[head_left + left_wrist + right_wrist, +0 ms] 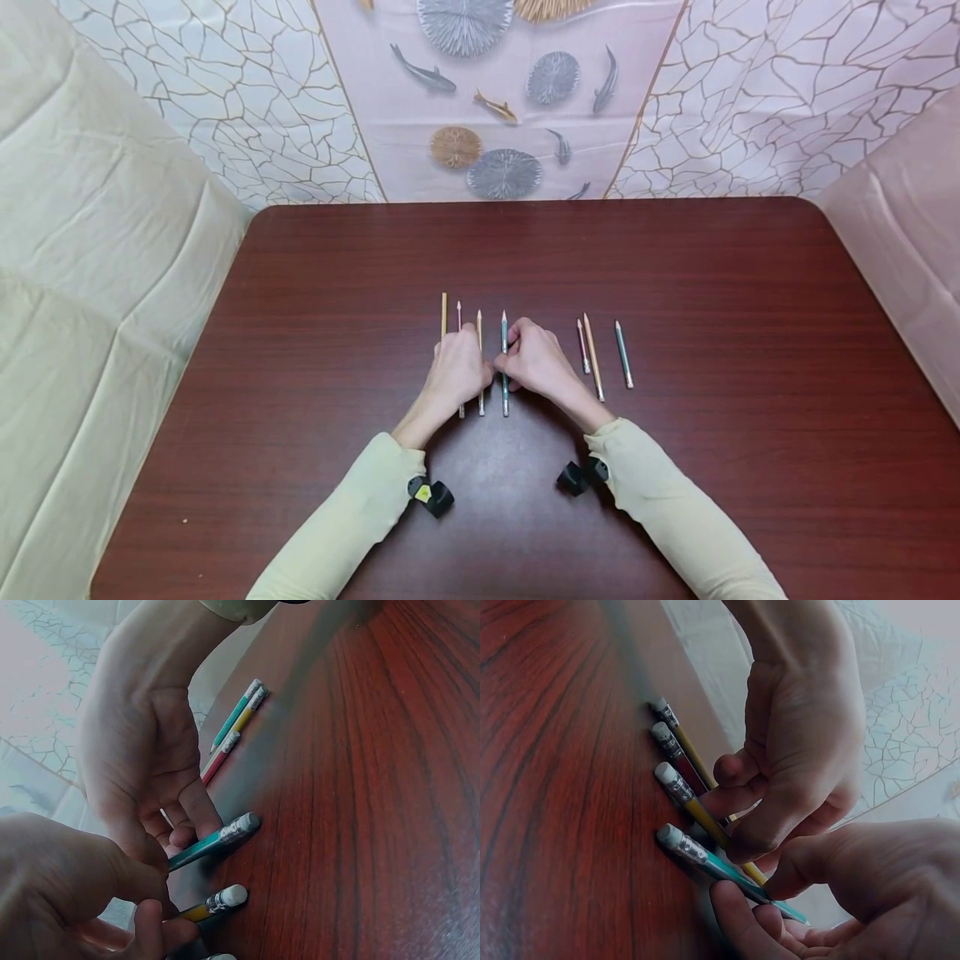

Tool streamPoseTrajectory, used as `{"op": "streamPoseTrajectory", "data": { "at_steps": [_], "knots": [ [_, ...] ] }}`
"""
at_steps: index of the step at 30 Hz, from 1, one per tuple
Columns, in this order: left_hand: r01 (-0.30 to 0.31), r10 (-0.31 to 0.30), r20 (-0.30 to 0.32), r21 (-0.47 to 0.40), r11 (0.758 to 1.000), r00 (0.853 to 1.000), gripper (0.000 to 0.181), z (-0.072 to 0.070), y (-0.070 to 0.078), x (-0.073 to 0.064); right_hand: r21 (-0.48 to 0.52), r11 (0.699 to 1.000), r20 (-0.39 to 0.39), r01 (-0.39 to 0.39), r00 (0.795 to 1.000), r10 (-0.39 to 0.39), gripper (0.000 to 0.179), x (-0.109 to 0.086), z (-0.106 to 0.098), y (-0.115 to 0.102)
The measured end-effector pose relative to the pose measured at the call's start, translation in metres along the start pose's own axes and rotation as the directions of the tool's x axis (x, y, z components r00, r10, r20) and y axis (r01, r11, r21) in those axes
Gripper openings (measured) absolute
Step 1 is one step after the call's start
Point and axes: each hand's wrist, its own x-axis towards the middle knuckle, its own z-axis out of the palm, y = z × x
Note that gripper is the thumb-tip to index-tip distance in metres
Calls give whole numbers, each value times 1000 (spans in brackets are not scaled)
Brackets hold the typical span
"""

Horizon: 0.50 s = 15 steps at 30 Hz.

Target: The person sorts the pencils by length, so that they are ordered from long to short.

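Note:
My left hand (459,367) grips a yellow pencil (481,403), its thumb and fingers around the shaft. A teal pencil (506,403) is pinched between the thumb and fingers of my right hand (536,358). Both pencils lie nearly parallel, with tips pointing away and white eraser ends toward me. Left of them, partly hidden under the left hand, are a reddish pencil (459,312) and another yellow pencil (444,310). In the right wrist view, the erasers of the teal pencil (705,859) and yellow pencil (705,817) are close to the tabletop.
Right of my right hand lie a short red pencil (582,348), a yellow pencil (593,358) and a teal pencil (624,354). The dark red wooden table (750,333) ends at the back against a patterned cloth (375,100). Pale covers flank both sides.

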Motion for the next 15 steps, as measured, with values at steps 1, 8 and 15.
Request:
{"op": "streamPoseTrajectory", "data": {
  "at_steps": [1, 8, 15],
  "knots": [
    [2, -2, 1, 0, 1000, 1000, 21, 0, 0, 0, -1, 1000, 2, -1, 1000, 1, 23, 0, 0, 0],
    [-1, 1, -11, 6, 1000, 1000, 21, 1, 0, 0, -42, 999, 19, -11, 1000, 12, 24, 0, 0, -2],
    [5, -5, -8, 10, 1000, 1000, 20, 1, 1, 1, -38, 999, 39, -24, 999, 25, 23, 2, 0, -3]
  ]
}}
